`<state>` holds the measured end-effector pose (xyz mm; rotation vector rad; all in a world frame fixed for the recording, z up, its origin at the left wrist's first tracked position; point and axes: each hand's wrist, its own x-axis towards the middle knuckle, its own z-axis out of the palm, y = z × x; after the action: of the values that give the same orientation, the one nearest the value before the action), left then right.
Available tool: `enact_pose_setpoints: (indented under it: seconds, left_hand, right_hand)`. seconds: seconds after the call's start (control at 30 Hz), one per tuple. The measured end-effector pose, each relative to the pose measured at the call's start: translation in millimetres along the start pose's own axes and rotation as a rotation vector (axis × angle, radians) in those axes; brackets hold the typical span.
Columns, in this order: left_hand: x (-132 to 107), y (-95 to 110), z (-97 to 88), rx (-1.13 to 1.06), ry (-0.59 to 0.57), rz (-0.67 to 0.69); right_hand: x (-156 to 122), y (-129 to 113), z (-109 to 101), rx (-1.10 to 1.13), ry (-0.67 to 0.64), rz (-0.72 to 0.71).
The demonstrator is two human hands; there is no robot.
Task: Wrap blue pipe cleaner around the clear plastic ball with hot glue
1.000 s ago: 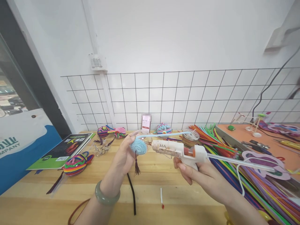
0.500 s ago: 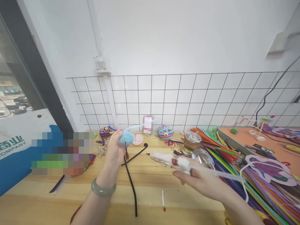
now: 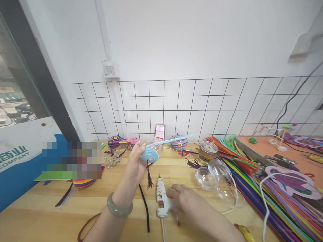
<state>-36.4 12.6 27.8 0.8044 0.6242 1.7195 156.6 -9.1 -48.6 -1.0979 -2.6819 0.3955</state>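
Left hand (image 3: 136,163) grasping blue coil (image 3: 150,155), coil raised beyond glue gun (image 3: 162,193), right hand (image 3: 188,200) blurred at glue gun's right side, I cannot tell its grip, 1 black strip (image 3: 144,208) left of glue gun.

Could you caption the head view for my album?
Left hand holds a tasselled blue coil; right hand is by a white glue gun on the table.

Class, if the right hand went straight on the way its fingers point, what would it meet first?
The right hand would most likely meet the white glue gun first; it lies close ahead on the wooden table. Blur leaves unclear whether they already touch.
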Motion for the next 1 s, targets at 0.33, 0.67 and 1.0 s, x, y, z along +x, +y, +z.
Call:
enact_pose_setpoints:
  seconds: [0.33,0.67,1.0]
  left_hand:
    - [-18.7,-32.1,11.6,0.078,-0.201,-0.148]
    - [-21.5,-33.8,17.6,0.040,-0.217,-0.135]
    - [-25.9,-33.9,24.4,0.044,-0.151,-0.125]
  right_hand:
    - [-26.1,6.1,-74.1,-0.283,0.989,-0.231]
    - [-24.4,2.5,-65.7,-0.190,0.873,-0.253]
    - [-22.2,-7.6,-59.0,-0.186,0.815,-0.285]
